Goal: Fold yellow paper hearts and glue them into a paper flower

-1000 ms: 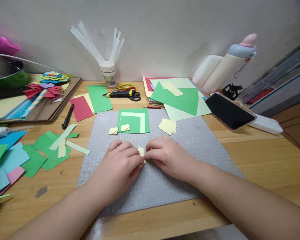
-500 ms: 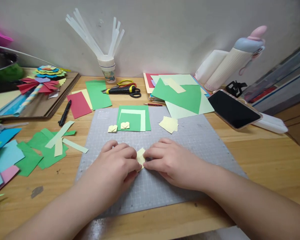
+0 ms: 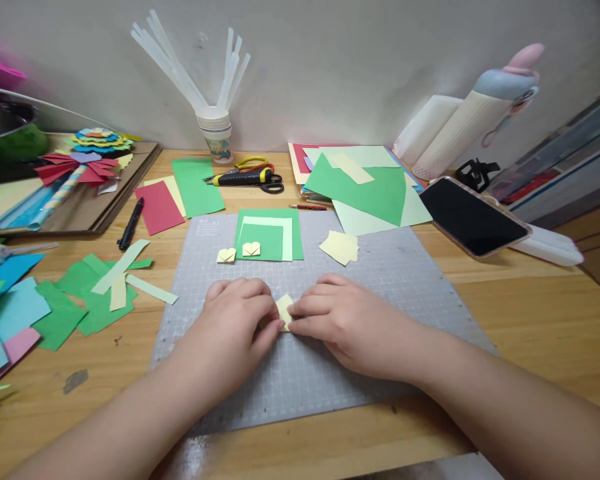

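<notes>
My left hand [image 3: 237, 327] and my right hand [image 3: 337, 320] meet at the middle of a grey cutting mat [image 3: 405, 287]. Both pinch a small pale yellow folded paper piece [image 3: 283, 309] between their fingertips, pressed down on the mat. Most of the piece is hidden under my fingers. Behind my hands lie two small yellow folded hearts [image 3: 227, 255] [image 3: 251, 249], the second on a green and pale green paper square [image 3: 275, 233]. A loose stack of pale yellow squares [image 3: 340, 247] lies to the right of that.
Scissors and a cutter [image 3: 253, 177] lie at the back by a paper cup of glue sticks [image 3: 215, 137]. A phone [image 3: 473, 217], a bottle [image 3: 480, 113], green sheets [image 3: 365, 187], a black pen [image 3: 130, 223] and coloured scraps [image 3: 80, 300] surround the mat on the wooden table.
My hands stay together on the yellow piece; the fingers have shifted slightly, pressing it flatter. The view has tilted a little.
</notes>
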Available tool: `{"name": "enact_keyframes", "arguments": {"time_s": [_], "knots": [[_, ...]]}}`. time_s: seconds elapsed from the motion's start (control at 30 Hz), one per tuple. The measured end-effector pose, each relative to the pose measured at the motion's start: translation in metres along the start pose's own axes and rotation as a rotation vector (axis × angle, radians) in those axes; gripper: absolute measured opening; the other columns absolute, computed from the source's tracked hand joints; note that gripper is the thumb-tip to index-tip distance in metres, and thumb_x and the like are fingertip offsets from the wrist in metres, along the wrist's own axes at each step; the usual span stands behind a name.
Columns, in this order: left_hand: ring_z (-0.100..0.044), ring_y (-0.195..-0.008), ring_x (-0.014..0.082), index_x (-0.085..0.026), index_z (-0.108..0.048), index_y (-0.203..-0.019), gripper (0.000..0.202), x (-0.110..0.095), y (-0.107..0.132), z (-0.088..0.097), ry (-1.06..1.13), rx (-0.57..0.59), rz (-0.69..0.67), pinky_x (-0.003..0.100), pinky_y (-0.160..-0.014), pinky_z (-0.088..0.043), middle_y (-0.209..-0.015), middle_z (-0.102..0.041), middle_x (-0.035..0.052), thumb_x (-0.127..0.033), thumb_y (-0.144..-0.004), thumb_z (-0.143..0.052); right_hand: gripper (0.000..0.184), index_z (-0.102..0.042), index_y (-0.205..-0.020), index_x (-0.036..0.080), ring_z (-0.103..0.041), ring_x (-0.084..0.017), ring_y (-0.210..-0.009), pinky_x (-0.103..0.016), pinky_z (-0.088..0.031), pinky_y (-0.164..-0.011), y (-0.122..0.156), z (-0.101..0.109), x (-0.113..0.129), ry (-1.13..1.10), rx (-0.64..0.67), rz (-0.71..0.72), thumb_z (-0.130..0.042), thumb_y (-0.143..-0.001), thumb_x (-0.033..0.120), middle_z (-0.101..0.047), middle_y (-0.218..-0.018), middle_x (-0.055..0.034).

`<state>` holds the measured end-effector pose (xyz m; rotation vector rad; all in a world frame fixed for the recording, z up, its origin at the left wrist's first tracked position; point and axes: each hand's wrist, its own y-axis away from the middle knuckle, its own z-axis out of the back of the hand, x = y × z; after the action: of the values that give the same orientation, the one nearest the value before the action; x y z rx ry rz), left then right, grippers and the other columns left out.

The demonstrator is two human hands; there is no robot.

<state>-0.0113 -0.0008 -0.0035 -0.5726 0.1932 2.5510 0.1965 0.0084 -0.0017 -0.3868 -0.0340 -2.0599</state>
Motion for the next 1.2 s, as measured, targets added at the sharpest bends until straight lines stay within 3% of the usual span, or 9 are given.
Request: {"name": "enact_keyframes", "arguments": {"time_s": [0.43, 0.87, 1.2], "knots": [[-0.056, -0.091, 0.0226, -0.021, -0.062, -0.079, 0.01, 0.0061, -0.0039, -0.0069, -0.023, -0.04, -0.001, 0.043, -0.081, -0.035, -0.088, -0.061, 0.0019, -0.023, -0.087, -0.056, 0.025, -0.07, -0.1, 0.018, -0.057, -0.019, -0.084, -0.036, -0.04, -0.083, -0.0013, 0.0045, 0.0055, 0.025, 0.053, -0.006, -0.048, -0.089, 0.012, -0.068, -0.084, -0.0058], [-0.054, -0.086, 0.0225, -0.02, -0.061, -0.071, 0.013, 0.0035, -0.002, -0.004, 0.059, -0.052, 0.097, 0.042, -0.078, -0.039, -0.084, -0.058, 0.0028, -0.024, -0.082, -0.056, 0.022, -0.069, -0.098, 0.019, -0.057, -0.02, -0.086, -0.038, -0.04, -0.085, 0.0003, 0.0002, 0.007, 0.03, 0.002, 0.001, -0.052, -0.089, 0.011, -0.068, -0.085, -0.0076], [-0.054, -0.082, 0.0214, -0.02, -0.061, -0.073, 0.012, 0.0062, -0.0037, -0.0043, 0.071, -0.042, 0.089, 0.039, -0.074, -0.042, -0.084, -0.059, 0.0035, -0.024, -0.082, -0.056, 0.023, -0.07, -0.097, 0.02, -0.058, -0.021, -0.089, -0.041, -0.04, -0.091, 0.0008, 0.0011, 0.0083, 0.026, 0.016, 0.001, -0.053, -0.086, 0.009, -0.068, -0.089, -0.0081]]}}
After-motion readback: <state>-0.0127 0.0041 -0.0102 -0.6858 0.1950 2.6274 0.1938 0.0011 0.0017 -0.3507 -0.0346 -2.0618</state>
